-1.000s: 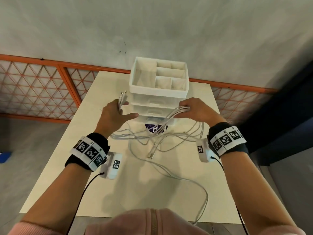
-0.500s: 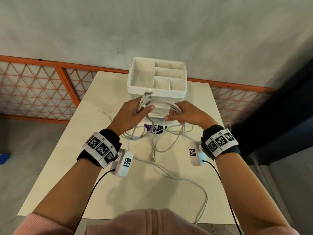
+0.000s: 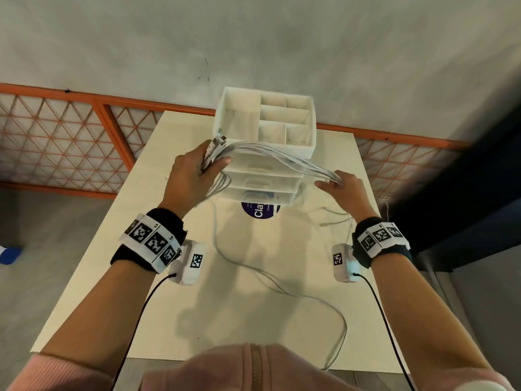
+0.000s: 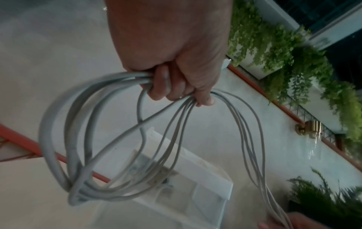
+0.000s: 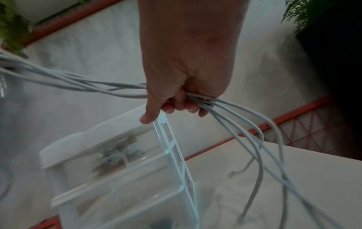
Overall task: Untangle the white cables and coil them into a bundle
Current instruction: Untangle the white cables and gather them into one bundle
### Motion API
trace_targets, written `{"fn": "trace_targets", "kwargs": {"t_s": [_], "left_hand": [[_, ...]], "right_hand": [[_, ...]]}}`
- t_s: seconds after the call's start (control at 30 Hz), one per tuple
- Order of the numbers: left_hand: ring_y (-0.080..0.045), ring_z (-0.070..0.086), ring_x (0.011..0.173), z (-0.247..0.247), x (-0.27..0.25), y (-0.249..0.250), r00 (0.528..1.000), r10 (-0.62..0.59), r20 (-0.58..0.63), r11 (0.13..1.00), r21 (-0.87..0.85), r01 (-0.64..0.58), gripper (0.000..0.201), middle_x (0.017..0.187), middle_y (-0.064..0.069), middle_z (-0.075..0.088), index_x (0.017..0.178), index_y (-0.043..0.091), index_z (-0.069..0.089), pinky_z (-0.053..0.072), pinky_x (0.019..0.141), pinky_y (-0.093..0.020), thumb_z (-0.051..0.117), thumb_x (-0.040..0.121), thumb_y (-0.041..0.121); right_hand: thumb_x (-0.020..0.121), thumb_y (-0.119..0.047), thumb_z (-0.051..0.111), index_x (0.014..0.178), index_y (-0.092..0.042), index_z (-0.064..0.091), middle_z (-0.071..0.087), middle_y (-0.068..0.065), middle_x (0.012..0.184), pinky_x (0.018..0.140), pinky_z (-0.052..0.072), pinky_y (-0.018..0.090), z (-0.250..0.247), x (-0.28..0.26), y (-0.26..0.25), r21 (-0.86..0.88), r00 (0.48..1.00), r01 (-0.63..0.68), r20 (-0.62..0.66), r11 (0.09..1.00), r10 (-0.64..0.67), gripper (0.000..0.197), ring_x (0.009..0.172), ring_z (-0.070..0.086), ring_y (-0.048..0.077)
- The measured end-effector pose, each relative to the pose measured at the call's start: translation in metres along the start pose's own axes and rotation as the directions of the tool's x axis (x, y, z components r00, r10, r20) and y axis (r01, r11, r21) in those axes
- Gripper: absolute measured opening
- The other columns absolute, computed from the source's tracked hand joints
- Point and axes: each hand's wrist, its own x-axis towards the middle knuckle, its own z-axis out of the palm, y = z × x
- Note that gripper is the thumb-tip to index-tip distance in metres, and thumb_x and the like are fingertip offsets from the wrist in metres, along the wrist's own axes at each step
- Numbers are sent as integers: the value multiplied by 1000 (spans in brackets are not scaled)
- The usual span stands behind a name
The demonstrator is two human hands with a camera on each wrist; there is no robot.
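Each forearm is bare up to a pink sleeve (image 3: 42, 368). A black wristband (image 3: 166, 221) circles each wrist, wrapped by a white strip printed with square black-and-white codes. Just below each wristband hangs a white camera unit (image 3: 190, 262) bearing one such code, a black cable (image 3: 135, 320) trailing from it toward the sleeve.

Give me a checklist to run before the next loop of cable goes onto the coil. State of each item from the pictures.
1. Left hand grips the coiled white cables, plug ends sticking up past its grip: ok.
2. Right hand holds the strands stretched between the hands: ok.
3. Span passes in front of the drawer organizer; whether it touches: cannot tell.
4. All cable gathered: not ok, a loose strand trails over the table to its near edge.
5. Tangles gone: cannot tell, strands cross in the left wrist view.
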Motion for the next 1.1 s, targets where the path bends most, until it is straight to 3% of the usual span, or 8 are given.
{"fn": "trace_targets", "kwargs": {"t_s": [0.13, 0.27, 0.37, 0.43, 0.5, 0.63, 0.8, 1.1], "left_hand": [[-23, 46, 60, 6, -4, -13, 999, -1, 48, 997, 76, -3, 38, 63, 2, 52, 103, 10, 61, 33, 60, -29, 55, 87, 44], [-32, 50, 63, 8, -2, -22, 992, -62, 107, 988, 146, 46, 39, 63, -1, 54, 93, 13, 59, 38, 59, -35, 57, 83, 50], [-35, 60, 74, 6, 3, -31, 984, -100, 146, 982, 176, 74, 34, 72, -5, 65, 93, 14, 63, 40, 61, -34, 66, 82, 47], [-37, 62, 76, 4, 8, -36, 981, -122, 152, 970, 226, 86, 33, 75, -11, 69, 94, 13, 64, 38, 60, -33, 67, 83, 44], [-39, 59, 73, 2, 14, -39, 980, -111, 168, 956, 286, 60, 35, 73, -16, 66, 90, 10, 62, 34, 59, -33, 64, 85, 44], [-36, 59, 72, -7, 29, -46, 969, -36, 243, 946, 320, -45, 41, 73, -15, 67, 95, 12, 66, 31, 60, -30, 61, 82, 51], [-19, 52, 70, -14, 43, -61, 933, -135, 335, 957, 288, 36, 34, 73, 0, 62, 96, 15, 68, 26, 61, -28, 69, 80, 46], [-18, 49, 63, -9, 31, -109, 909, -250, 332, 950, 266, 164, 26, 66, 4, 56, 90, 15, 70, 29, 61, -26, 73, 78, 38]], "right_hand": [[72, -33, 79, 88, -14, 55, 64, 12, 102, 92, 41, 43, 12, 2, 11, -136, 983, -73, 157, 988, 94, 35, 103, 57, 33], [61, -23, 87, 131, -19, 42, 44, 12, 129, 102, 27, 39, 28, -12, -1, -143, 918, -30, 388, 989, 84, 83, 124, 41, 27], [59, -30, 89, 126, -19, 45, 44, 7, 119, 100, 37, 41, 42, -18, -30, 17, 915, 136, 381, 991, -132, 80, 111, 44, 22], [66, -29, 85, 105, -9, 56, 51, 4, 98, 81, 44, 28, 50, -18, -57, 175, 901, 223, 338, 959, -272, 53, 86, 50, 13], [77, -30, 76, 90, -4, 62, 62, 2, 80, 66, 44, 21, 58, -20, -88, 233, 812, 192, 509, 954, -287, 32, 68, 55, 8], [88, -25, 62, 98, -5, 69, 73, 7, 89, 62, 46, 9, 108, -23, -129, 144, 448, 259, 858, 955, -251, 23, 77, 65, 12], [90, -12, 59, 109, -4, 64, 61, 15, 111, 88, 44, 26, 192, -15, -149, 128, 484, 401, 811, 907, -328, 21, 99, 57, 24], [90, 6, 41, 142, -7, 36, 28, 11, 152, 112, 27, 37, 284, 1, -155, -40, 529, 597, 770, 801, -356, 54, 136, 32, 26]]}}
